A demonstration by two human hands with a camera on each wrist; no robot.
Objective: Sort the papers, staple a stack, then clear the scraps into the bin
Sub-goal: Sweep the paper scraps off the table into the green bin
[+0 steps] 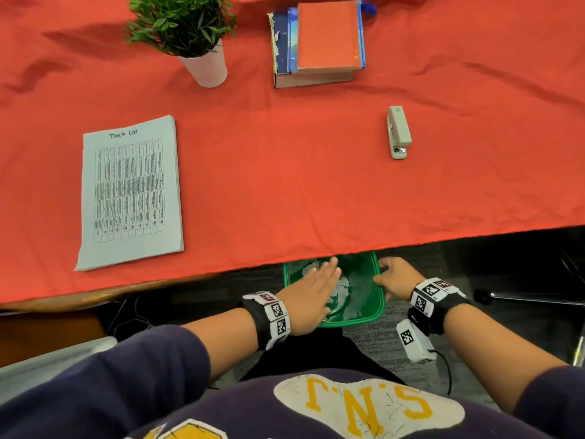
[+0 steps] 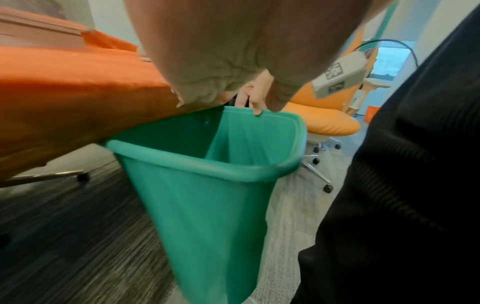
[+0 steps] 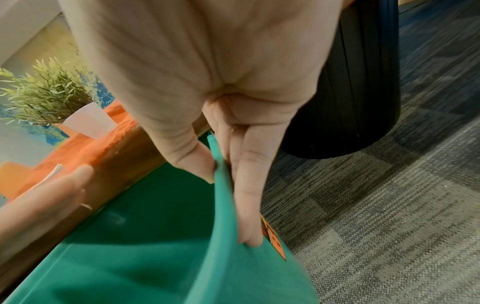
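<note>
A green bin (image 1: 376,307) hangs just under the table's front edge, with white paper scraps (image 1: 343,288) inside it. My right hand (image 1: 395,277) pinches the bin's right rim (image 3: 221,185), thumb inside and fingers (image 3: 246,195) outside. My left hand (image 1: 313,286) hovers flat over the bin's mouth, fingers straight and holding nothing. The same bin (image 2: 207,185) fills the left wrist view. A stack of printed papers (image 1: 131,193) headed "Task List" lies on the red cloth at the left. A grey stapler (image 1: 398,132) lies at the right.
A potted plant (image 1: 190,36) and a pile of books (image 1: 319,42) stand at the table's far side. A black cylindrical bin (image 3: 350,82) and office chair legs (image 1: 535,297) stand on the carpet to the right. An orange chair (image 2: 324,121) is behind.
</note>
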